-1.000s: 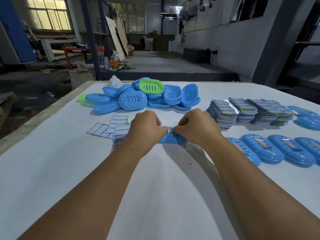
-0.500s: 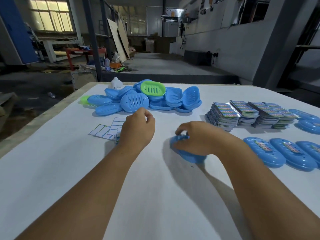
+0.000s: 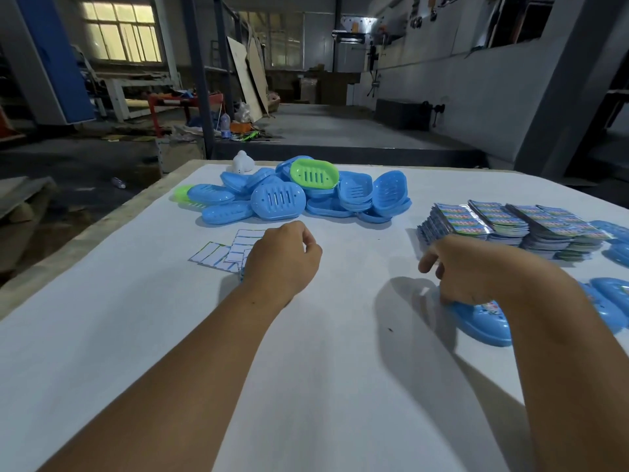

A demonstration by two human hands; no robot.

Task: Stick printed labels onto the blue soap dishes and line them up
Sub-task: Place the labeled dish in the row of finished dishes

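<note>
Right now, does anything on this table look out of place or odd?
Yes: two green soap dishes sit among the blue ones. One lies on top of the pile of blue dishes, and another pokes out at its left edge. The task names only blue dishes. Nothing looks spilled or broken.

Table [image 3: 170, 335]: matt white sheet, looks like paper or cloth, can't tell which; bare wood edge along its left side. Soap dishes in the heap [image 3: 277, 201]: smooth moulded plastic w/ slight sheen, mostly blue, green one [image 3: 313, 174] on top. Labelled dish [image 3: 483, 321] under right hand [image 3: 476, 274]: same glossy blue plastic, shiny printed sticker. Label stacks [image 3: 510, 226]: glossy printed paper, reflective. Loose sheets [image 3: 224, 252] by left hand [image 3: 282, 264]: matt white paper.
</note>
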